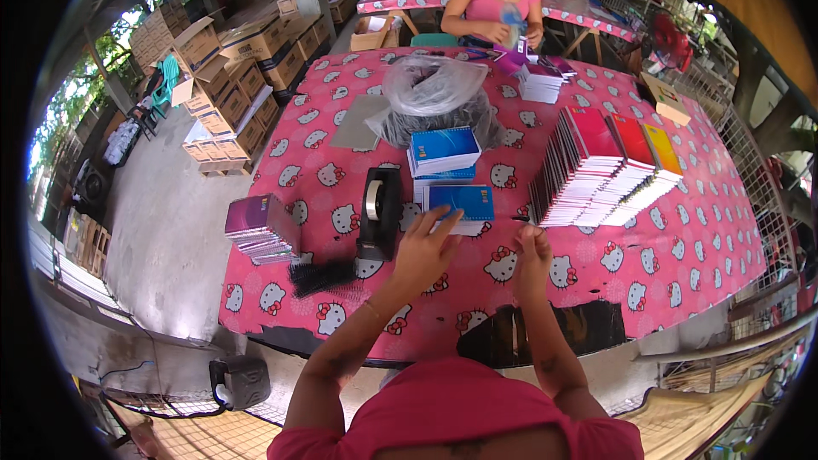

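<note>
My left hand [426,247] rests its stretched fingers on the near left edge of a blue spiral notebook [464,198], the top one of a short pile. To the right of that pile, my right hand [532,254] is closed in a pinch; a small dark tip shows by its fingers, too small to name. Just behind stands another pile of blue notebooks [445,146]. A black tape dispenser [380,215] with a roll of tape is left of my left hand. Loose black binding coils [324,276] lie in front of the dispenser.
Tall rows of red and yellow notebooks [588,166] stand on the right, purple notebooks [258,226] on the left. A clear plastic bag [434,89] of black coils sits beyond the blue piles. Across the table [682,281], a person in pink handles purple notebooks. Cartons [226,102] are stacked left.
</note>
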{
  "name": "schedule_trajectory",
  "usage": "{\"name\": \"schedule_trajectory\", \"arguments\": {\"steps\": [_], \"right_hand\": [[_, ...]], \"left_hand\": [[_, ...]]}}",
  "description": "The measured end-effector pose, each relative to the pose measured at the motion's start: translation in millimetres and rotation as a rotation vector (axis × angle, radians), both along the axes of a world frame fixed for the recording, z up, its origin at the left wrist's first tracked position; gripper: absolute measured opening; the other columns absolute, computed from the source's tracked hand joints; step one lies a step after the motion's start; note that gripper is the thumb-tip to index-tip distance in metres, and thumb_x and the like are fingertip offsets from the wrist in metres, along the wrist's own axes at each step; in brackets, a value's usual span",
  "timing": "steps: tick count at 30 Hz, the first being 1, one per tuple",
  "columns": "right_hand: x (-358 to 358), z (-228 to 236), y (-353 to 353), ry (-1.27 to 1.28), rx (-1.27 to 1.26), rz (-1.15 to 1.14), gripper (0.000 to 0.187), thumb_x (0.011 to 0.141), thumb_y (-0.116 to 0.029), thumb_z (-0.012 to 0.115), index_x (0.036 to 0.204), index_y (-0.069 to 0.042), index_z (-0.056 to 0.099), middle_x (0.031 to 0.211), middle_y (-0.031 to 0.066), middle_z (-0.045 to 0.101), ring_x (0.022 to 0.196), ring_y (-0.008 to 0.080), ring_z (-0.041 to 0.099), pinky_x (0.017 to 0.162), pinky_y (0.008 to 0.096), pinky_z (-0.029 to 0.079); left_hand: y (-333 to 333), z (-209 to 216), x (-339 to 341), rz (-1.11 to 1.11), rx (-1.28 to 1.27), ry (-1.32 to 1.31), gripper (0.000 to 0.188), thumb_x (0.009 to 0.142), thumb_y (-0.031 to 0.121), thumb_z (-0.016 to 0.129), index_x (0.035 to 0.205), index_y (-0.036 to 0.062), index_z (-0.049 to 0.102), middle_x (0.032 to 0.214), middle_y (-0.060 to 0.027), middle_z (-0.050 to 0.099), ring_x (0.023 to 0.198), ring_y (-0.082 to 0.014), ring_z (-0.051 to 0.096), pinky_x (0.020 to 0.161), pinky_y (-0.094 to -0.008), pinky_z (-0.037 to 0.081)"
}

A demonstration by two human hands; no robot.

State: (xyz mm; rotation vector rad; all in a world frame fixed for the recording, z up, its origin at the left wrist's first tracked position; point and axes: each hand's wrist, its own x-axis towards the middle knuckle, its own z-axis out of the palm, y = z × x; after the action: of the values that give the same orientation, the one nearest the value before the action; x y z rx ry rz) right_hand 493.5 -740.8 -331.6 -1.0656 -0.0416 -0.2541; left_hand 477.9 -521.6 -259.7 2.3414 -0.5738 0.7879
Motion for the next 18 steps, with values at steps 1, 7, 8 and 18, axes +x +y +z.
{"name": "schedule_trajectory", "arguments": {"steps": [1,7,8,18], "right_hand": [[5.1,5.4,2.9,0.08,-0.039,-0.035,0.013,0.097,-0.022,0.065,0.099,-0.01,0.062,0.094,-0.0018,0.06,0.092,0.009,0.054,0.083,0.027,0.043],[10.6,-5.3,10.0,0.245,-0.162,0.044,0.018,0.098,-0.02,0.062,0.112,-0.008,0.063,0.094,-0.0057,0.057,0.083,0.0028,0.05,0.073,0.0208,0.041],[9.7,-8.0,13.2,0.257,-0.181,0.044,0.018,0.098,-0.019,0.062,0.112,-0.007,0.063,0.094,-0.0056,0.057,0.083,0.0026,0.05,0.073,0.0211,0.041],[23.5,-10.4,29.4,-0.043,-0.437,-0.082,0.029,0.094,-0.009,0.063,0.123,-0.006,0.056,0.113,0.0016,0.061,0.111,0.0116,0.054,0.096,0.0293,0.043]], "left_hand": [[-3.1,-3.0,8.5,0.002,0.085,-0.037,0.033,0.087,0.013,0.067,0.118,0.0033,0.062,0.117,-0.0151,0.062,0.103,-0.0297,0.062,0.087,-0.0422,0.051],[1.3,-71.5,46.0,0.012,0.369,-0.117,0.035,0.086,0.006,0.061,0.121,0.0034,0.063,0.124,-0.0147,0.062,0.117,-0.0321,0.06,0.099,-0.0447,0.05],[4.1,-75.0,47.9,-0.01,0.341,-0.109,0.035,0.085,0.005,0.061,0.12,0.0029,0.063,0.123,-0.0146,0.063,0.116,-0.0318,0.06,0.098,-0.0454,0.05],[12.2,-15.4,38.4,0.085,0.164,-0.267,0.041,0.077,0.001,0.061,0.118,0.0039,0.063,0.107,-0.0082,0.065,0.095,-0.0273,0.061,0.086,-0.0432,0.046]]}}
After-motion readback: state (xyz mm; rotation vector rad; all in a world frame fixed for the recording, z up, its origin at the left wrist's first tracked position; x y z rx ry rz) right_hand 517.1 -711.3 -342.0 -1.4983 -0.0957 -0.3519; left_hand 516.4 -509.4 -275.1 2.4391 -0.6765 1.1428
